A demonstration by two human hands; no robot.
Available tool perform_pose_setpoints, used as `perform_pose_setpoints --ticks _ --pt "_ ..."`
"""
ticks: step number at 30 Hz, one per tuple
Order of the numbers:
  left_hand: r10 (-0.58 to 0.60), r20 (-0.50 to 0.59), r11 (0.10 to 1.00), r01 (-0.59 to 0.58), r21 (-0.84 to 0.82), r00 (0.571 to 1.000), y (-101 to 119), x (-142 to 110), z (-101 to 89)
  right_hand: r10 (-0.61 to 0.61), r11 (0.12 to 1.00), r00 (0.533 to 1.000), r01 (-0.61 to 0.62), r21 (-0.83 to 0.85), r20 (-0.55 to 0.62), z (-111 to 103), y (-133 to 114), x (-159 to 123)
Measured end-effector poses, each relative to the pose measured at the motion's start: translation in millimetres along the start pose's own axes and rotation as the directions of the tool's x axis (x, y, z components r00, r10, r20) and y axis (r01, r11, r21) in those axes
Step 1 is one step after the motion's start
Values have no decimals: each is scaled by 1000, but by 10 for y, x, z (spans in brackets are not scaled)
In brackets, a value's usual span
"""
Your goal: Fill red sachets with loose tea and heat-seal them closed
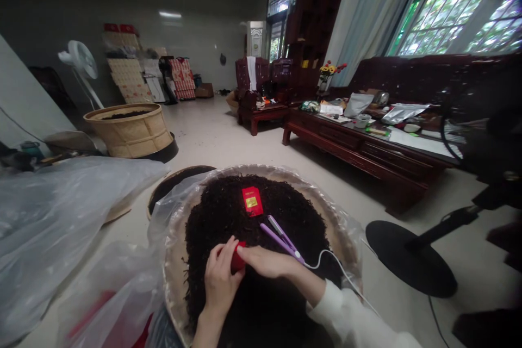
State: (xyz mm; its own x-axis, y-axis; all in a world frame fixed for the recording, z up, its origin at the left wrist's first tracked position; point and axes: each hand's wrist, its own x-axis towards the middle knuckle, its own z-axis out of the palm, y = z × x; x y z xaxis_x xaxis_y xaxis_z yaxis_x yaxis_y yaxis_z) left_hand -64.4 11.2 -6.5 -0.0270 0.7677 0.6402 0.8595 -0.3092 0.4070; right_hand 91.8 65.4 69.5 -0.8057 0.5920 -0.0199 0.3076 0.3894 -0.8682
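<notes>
**A Red Packet Held in Both Hands over a Basket of Dark Leaf**

Clock directions are taken from the middle of the round, plastic-lined basket (174,263), with 12 o'clock away from the wearer; the held red packet (237,262) lies just off centre toward 9 o'clock, above the dark, leaf-like material (216,204). The left hand (221,271), entering from 7 o'clock, has its fingers curled closely around the packet; the right hand (263,262), entering from 4 o'clock, meets the packet's near-centre side, its fingers largely hidden, so that how far they are open, and whether they grip or merely press, cannot be told. A second red packet (252,204), bearing a gold label, lies flat at 12 o'clock; a purple tong-like device (277,238) rests at 2 o'clock, its arms parted in a narrow V and its white cord (331,253) running out toward 4 o'clock. The step in hand is judged to be two-handed shaping or pressing of the packet; the next move calls for a steady left-hand hold before the right lets go.
</notes>
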Motion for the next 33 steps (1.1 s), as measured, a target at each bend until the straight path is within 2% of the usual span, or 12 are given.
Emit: perform_pose_setpoints --ticks 2,4,7,11,14,21,23,24,26,27,29,33 --pt "-114 -30 992 111 -67 993 -77 15 -23 -10 996 1000 12 94 -20 -131 -49 62" --pt "-242 -52 965 234 -121 969 -143 37 -65 23 995 984 -5 101 -175 -273 -51 186" --pt "-373 -64 914 355 -195 925 -196 72 -125 16 972 927 -103 -213 -375 -380 52 487" --pt "-450 -72 876 424 -228 890 -201 99 -171 26 706 981 -154 -691 -192 -231 252 861" --pt "-491 -81 855 462 -233 868 -209 100 -196 1 512 990 -123 -850 -142 -62 307 913" --pt "-505 -88 847 474 -239 858 -259 136 -205 -6 476 995 -81 -876 -96 -9 208 528" --pt "-486 -93 856 452 -249 869 -250 160 -201 36 568 995 -101 -817 -98 -50 192 481" --pt "-481 -93 858 446 -253 872 -242 172 -202 55 685 990 -130 -717 -127 -75 192 479" --pt "-476 -91 860 442 -254 875 -228 190 -208 89 926 970 -164 -340 -226 -135 207 509" --pt "-476 -89 860 442 -255 875 -224 196 -212 109 981 952 -149 -122 -285 -169 222 531" --pt "-474 -86 860 439 -261 876 -221 202 -216 154 979 908 -86 187 -388 -234 259 574" --pt "-474 -70 857 442 -264 877 -209 224 -174 262 864 835 20 504 -483 -319 336 594"
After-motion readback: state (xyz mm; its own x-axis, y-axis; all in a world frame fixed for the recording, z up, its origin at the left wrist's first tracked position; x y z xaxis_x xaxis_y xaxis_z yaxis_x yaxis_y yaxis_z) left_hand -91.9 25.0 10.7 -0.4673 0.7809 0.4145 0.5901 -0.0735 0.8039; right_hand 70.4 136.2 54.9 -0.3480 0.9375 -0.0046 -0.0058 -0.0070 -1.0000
